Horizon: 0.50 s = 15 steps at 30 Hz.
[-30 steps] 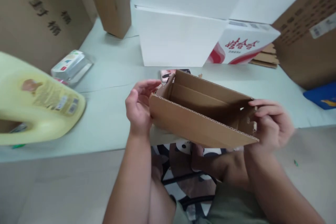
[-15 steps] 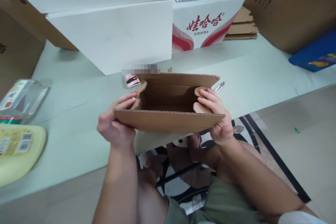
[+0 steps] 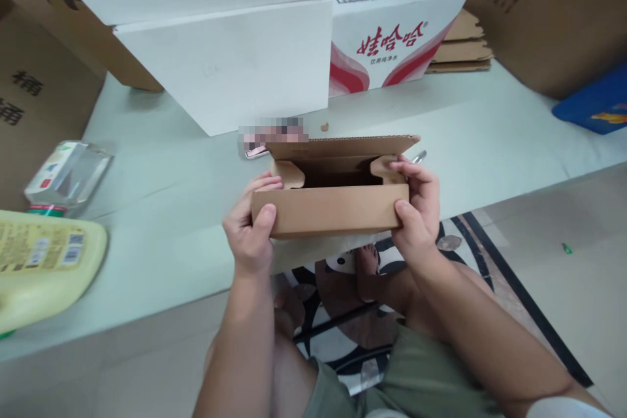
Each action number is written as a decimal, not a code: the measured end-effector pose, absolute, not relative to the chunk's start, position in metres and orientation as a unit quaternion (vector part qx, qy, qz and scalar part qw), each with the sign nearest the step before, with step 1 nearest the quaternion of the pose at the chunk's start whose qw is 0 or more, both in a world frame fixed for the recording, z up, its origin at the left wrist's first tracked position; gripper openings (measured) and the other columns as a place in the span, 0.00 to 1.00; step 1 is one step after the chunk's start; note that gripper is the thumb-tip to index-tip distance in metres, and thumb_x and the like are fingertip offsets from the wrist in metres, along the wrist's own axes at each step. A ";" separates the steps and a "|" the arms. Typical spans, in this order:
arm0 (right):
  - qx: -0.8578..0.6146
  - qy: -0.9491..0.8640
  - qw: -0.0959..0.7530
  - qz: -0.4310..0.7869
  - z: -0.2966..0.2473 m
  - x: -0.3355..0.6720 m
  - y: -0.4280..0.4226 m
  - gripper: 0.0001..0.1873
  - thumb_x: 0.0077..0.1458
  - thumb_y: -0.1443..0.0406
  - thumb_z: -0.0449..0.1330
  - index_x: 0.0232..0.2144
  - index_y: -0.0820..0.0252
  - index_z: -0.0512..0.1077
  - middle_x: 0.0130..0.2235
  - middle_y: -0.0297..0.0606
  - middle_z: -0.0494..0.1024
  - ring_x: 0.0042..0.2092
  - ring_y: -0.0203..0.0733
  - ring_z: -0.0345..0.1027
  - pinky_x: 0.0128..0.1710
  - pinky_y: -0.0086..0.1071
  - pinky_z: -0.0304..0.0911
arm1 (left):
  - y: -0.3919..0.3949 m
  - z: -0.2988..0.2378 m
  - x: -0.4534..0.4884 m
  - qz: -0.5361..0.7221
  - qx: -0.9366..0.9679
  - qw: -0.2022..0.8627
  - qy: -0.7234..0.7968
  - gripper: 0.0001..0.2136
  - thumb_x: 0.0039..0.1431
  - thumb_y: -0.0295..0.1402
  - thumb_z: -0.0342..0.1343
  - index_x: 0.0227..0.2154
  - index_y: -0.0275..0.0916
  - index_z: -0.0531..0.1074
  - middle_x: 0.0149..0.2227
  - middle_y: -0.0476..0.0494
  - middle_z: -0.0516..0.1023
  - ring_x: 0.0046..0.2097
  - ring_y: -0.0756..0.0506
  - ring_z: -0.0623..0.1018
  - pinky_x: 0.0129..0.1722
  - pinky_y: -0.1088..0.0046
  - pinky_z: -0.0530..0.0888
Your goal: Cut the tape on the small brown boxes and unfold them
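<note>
A small brown corrugated cardboard box (image 3: 333, 209) is held over the table's near edge, its top open. My left hand (image 3: 252, 225) grips its left end, thumb on the front wall and fingers curled over the folded-in side flap. My right hand (image 3: 416, 206) grips the right end the same way, fingers pressing the right flap inward. The back flap stands upright behind the opening.
The pale green table (image 3: 161, 209) carries a yellow jug (image 3: 44, 268) at the left, a clear packet (image 3: 68, 173), white cartons (image 3: 230, 65), a red-printed carton (image 3: 392, 32), brown cartons (image 3: 539, 6) and a blue item (image 3: 595, 104). A phone (image 3: 255, 151) lies behind the box.
The box's front wall has been folded upright and the side flaps turned in. Both hands shifted to clasp the box ends; the view moved slightly.
</note>
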State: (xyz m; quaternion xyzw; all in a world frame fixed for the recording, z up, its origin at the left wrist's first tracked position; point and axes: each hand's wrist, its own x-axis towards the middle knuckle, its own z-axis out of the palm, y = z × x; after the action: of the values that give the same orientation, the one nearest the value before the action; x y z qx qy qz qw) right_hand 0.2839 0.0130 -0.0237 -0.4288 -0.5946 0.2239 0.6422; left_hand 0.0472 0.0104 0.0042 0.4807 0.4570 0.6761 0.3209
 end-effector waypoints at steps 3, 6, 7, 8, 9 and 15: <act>-0.424 -0.590 0.654 0.211 -0.025 0.283 0.016 0.25 0.62 0.56 0.56 0.61 0.44 0.65 0.67 0.40 0.65 0.72 0.55 0.57 0.73 0.56 0.55 | 0.012 0.004 0.047 0.678 0.487 0.312 0.454 0.11 0.57 0.36 0.63 0.42 0.47 0.86 0.51 0.46 0.83 0.61 0.36 0.77 0.69 0.58 0.67; -0.424 -0.592 0.644 0.236 -0.027 0.284 0.019 0.31 0.61 0.56 0.56 0.66 0.41 0.60 0.76 0.34 0.52 0.78 0.56 0.45 0.75 0.60 0.48 | 0.016 -0.001 0.042 0.679 0.492 0.325 0.437 0.18 0.57 0.39 0.65 0.51 0.49 0.82 0.57 0.45 0.80 0.63 0.36 0.76 0.67 0.59 0.70; -0.421 -0.590 0.641 0.252 -0.028 0.284 0.020 0.34 0.60 0.56 0.57 0.68 0.40 0.59 0.76 0.32 0.51 0.78 0.56 0.43 0.76 0.60 0.46 | 0.017 -0.004 0.040 0.678 0.501 0.328 0.426 0.20 0.57 0.41 0.66 0.53 0.49 0.81 0.59 0.45 0.80 0.64 0.36 0.76 0.66 0.59 0.71; -0.416 -0.588 0.640 0.267 -0.028 0.285 0.021 0.35 0.60 0.55 0.57 0.69 0.40 0.57 0.76 0.32 0.52 0.78 0.55 0.42 0.76 0.60 0.45 | 0.019 -0.007 0.038 0.676 0.514 0.329 0.414 0.23 0.57 0.43 0.67 0.56 0.50 0.79 0.60 0.45 0.79 0.64 0.36 0.76 0.66 0.58 0.73; -0.411 -0.587 0.640 0.278 -0.029 0.285 0.022 0.37 0.59 0.55 0.57 0.69 0.40 0.56 0.76 0.31 0.54 0.79 0.55 0.42 0.77 0.59 0.44 | 0.021 -0.010 0.036 0.671 0.530 0.327 0.402 0.25 0.57 0.44 0.66 0.58 0.51 0.78 0.62 0.45 0.78 0.64 0.35 0.76 0.65 0.57 0.73; -0.428 -0.593 0.629 0.264 -0.028 0.291 0.025 0.41 0.55 0.51 0.58 0.70 0.38 0.54 0.72 0.35 0.59 0.74 0.59 0.53 0.73 0.60 0.53 | 0.026 -0.018 0.030 0.647 0.588 0.322 0.364 0.29 0.62 0.44 0.63 0.67 0.58 0.68 0.71 0.51 0.67 0.71 0.35 0.69 0.70 0.55 0.69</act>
State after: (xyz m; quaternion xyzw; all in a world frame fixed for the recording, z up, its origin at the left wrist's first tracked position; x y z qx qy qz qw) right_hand 0.2906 0.0252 -0.0285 -0.4283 -0.5926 0.2642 0.6289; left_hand 0.0299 0.0257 -0.0175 0.5882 0.3640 0.6465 0.3217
